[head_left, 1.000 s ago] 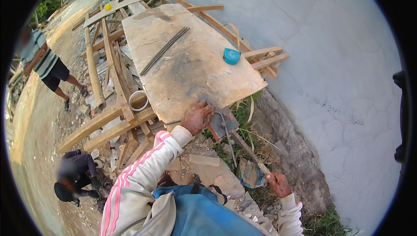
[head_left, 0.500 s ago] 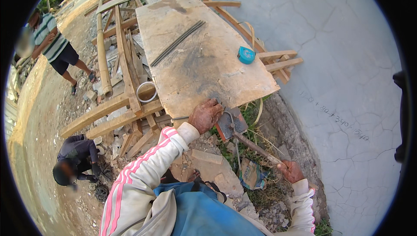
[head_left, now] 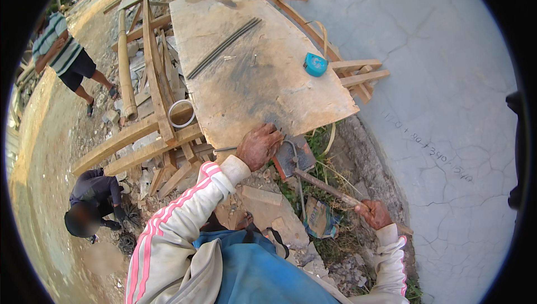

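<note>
Slanting far-left from the right hand (head_left: pixel 373 215) clamped around it, a long lever bar (head_left: pixel 325 186) reached near the left hand (head_left: pixel 259 147), wrapped over a thin metal rod (head_left: pixel 225 149).

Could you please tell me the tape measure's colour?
The tape measure is teal blue, best seen in the head view.

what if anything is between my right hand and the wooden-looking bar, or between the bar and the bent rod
Nothing visible: the right hand grips the bar directly, and the bar's far end reaches the bent rod. The left hand is left of that end, clear of the bar.
</note>
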A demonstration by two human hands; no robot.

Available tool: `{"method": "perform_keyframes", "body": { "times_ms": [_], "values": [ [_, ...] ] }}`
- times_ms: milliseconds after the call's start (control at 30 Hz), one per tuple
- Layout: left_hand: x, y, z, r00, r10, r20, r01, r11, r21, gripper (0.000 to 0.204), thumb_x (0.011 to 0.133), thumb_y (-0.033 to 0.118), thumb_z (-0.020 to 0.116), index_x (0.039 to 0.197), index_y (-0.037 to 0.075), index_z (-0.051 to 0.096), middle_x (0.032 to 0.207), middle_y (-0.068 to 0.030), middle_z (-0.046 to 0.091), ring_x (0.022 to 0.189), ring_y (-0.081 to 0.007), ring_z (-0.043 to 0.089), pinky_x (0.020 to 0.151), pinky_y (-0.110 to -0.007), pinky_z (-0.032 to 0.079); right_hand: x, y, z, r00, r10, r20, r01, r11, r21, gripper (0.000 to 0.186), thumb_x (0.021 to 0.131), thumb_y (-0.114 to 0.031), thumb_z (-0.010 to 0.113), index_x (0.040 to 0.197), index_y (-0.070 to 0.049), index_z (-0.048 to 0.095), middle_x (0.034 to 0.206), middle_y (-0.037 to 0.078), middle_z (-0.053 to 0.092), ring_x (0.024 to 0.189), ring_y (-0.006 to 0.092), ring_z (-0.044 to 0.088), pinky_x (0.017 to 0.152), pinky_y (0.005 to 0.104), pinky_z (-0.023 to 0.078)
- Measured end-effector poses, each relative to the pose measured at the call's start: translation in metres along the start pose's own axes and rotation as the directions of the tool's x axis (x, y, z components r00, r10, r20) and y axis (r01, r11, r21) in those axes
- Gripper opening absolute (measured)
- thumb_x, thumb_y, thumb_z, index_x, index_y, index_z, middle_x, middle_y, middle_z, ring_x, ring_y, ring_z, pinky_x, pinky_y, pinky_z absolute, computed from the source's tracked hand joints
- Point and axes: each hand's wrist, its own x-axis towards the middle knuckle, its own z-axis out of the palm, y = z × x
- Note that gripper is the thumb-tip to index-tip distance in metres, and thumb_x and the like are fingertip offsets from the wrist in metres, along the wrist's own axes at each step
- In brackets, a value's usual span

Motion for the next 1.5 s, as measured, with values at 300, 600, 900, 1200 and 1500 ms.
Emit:
{"method": "perform_keyframes", "body": {
  "times_ms": [300, 600, 900, 1200, 1500],
  "values": [
    [0.0, 0.0, 0.0, 1.0, 0.006, -0.009, -0.007, 0.999, -0.032, 0.011, 0.085, 0.008, 0.066, 0.095, 0.006, 0.064, 0.09, -0.0132, 0.056, 0.089, -0.0356, 0.057, 0.075, -0.046, 0.049, 0.004, 0.017, 0.008, 0.998, -0.029, -0.047, 0.023, 0.991, -0.132, 0.064, 0.089, -0.063, 0.063, 0.071, -0.003, 0.059, 0.053, 0.012, 0.042, 0.05, 0.0254, 0.043, 0.052, 0.0422, 0.038],
    [0.001, -0.002, 0.003, 1.0, -0.025, -0.009, 0.024, 0.997, -0.073, 0.008, 0.086, 0.005, 0.065, 0.093, 0.003, 0.065, 0.089, -0.0161, 0.058, 0.088, -0.0382, 0.058, 0.076, -0.047, 0.049, -0.011, 0.005, 0.028, 0.979, 0.008, -0.202, -0.037, 0.989, -0.141, 0.064, 0.087, -0.068, 0.061, 0.075, -0.005, 0.065, 0.057, 0.016, 0.053, 0.056, 0.0359, 0.057, 0.056, 0.0467, 0.043],
    [0.002, -0.012, 0.009, 0.999, 0.025, -0.045, -0.029, 0.996, -0.088, 0.011, 0.084, 0.004, 0.066, 0.095, 0.002, 0.066, 0.089, -0.0181, 0.059, 0.087, -0.0396, 0.06, 0.075, -0.047, 0.05, -0.07, -0.051, 0.101, 0.894, 0.197, -0.402, -0.268, 0.955, -0.126, 0.067, 0.089, -0.069, 0.057, 0.072, -0.005, 0.064, 0.061, 0.021, 0.057, 0.062, 0.0445, 0.059, 0.058, 0.0502, 0.045],
    [0.004, -0.012, 0.009, 0.999, -0.006, -0.042, 0.001, 0.994, -0.113, 0.009, 0.084, 0.003, 0.063, 0.093, 0.004, 0.067, 0.089, -0.0183, 0.06, 0.086, -0.0401, 0.06, 0.075, -0.047, 0.049, -0.106, -0.164, 0.217, 0.659, 0.449, -0.603, -0.506, 0.858, 0.086, 0.06, 0.094, -0.063, 0.055, 0.081, -0.005, 0.066, 0.067, 0.027, 0.062, 0.069, 0.0492, 0.063, 0.061, 0.0556, 0.048],
    [0.008, -0.018, 0.01, 0.999, -0.004, 0.049, 0.009, 0.996, -0.093, 0.014, 0.085, 0.009, 0.063, 0.098, 0.006, 0.068, 0.094, -0.0186, 0.062, 0.094, -0.04, 0.062, 0.083, -0.049, 0.052, -0.173, -0.107, 0.172, 0.891, 0.452, 0.038, -0.358, 0.648, 0.673, 0.055, 0.099, -0.056, 0.054, 0.086, -0.003, 0.056, 0.059, 0.011, 0.051, 0.049, 0.0254, 0.053, 0.049, 0.0422, 0.041]
  ]
}}
